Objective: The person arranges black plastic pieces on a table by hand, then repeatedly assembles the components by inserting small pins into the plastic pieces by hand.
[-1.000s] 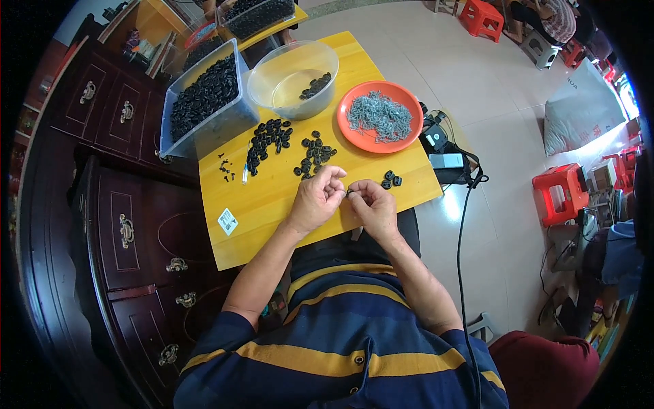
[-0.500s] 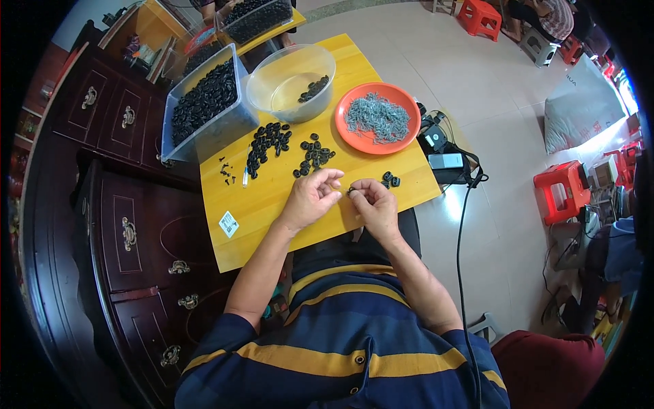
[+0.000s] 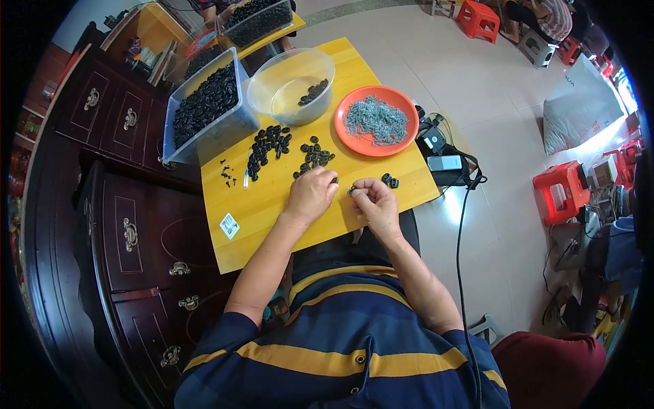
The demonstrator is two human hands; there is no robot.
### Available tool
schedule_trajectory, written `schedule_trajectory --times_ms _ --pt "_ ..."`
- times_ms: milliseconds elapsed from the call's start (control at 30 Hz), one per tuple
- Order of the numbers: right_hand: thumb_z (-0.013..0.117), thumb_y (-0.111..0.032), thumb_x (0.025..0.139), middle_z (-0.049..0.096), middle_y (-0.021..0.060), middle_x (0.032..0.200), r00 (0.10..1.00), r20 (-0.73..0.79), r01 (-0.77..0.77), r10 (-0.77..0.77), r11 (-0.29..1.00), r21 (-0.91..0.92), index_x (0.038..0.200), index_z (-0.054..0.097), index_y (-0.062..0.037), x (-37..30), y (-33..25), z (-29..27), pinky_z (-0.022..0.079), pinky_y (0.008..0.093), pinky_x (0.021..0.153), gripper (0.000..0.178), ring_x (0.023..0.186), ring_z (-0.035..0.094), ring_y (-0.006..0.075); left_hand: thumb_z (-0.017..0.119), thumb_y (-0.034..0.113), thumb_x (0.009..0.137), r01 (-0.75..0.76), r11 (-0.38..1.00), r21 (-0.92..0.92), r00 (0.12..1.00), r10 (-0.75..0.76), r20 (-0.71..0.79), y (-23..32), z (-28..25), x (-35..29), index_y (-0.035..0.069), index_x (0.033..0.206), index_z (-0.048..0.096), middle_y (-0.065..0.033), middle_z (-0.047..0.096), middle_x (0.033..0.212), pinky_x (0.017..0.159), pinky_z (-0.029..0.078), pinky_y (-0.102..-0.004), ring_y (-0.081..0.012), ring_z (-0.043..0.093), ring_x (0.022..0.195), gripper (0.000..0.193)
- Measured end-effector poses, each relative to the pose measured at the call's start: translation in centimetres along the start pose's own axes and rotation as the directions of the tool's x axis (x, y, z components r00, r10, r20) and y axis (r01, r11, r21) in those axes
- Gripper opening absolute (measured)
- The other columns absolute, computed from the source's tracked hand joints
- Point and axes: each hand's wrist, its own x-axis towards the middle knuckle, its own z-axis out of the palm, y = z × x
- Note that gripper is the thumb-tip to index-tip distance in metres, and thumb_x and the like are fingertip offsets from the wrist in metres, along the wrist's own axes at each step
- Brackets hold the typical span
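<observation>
Half hidden, a small black piece [image 3: 352,191] is pinched in the right hand [image 3: 379,207] over the yellow tabletop [image 3: 262,213]; whether the curled left hand [image 3: 310,198] holds anything is unclear. Dark drawers [image 3: 117,253] stand alongside.

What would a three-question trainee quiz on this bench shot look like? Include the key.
1. Multiple choice: what colour are the thin pieces heaped on the orange-red plate? A) red B) grey C) yellow
2. True or false: the round clear tub stands to the left of the plate.
3. Open: what is pinched at the fingertips of the person's right hand?

Key: 1. B; 2. true; 3. a small dark piece, its details too small to make out.
</observation>
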Motion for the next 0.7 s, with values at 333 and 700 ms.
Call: schedule_trajectory --times_ms 333,700 --pt "0.066 -0.007 0.093 0.067 0.0013 0.083 1.000 0.003 -0.018 0.018 0.999 0.049 0.103 0.064 -0.0014 0.1 0.1 -0.1 0.047 0.0210 0.058 0.012 0.067 0.061 0.0071 0.068 0.012 0.082 0.058 0.997 -0.059 0.998 -0.057 0.017 0.4 0.1 0.6 0.006 0.093 0.060 -0.0107 0.064 0.087 0.073 0.053 -0.0440 -0.0314 0.066 0.083 0.015" --pt "0.064 -0.007 0.094 0.069 0.0056 0.096 0.992 -0.063 -0.076 0.105 0.929 0.363 0.109 0.061 -0.0052 -0.1 -1.3 0.1 0.052 0.0229 0.072 0.015 0.081 0.065 0.0105 0.063 0.001 0.092 0.199 0.435 -0.878 0.972 -0.202 0.120 3.3 0.7 -1.5 0.004 0.103 0.063 0.0035 0.063 0.089 0.068 0.045 -0.0190 -0.0018 0.055 0.076 0.012"
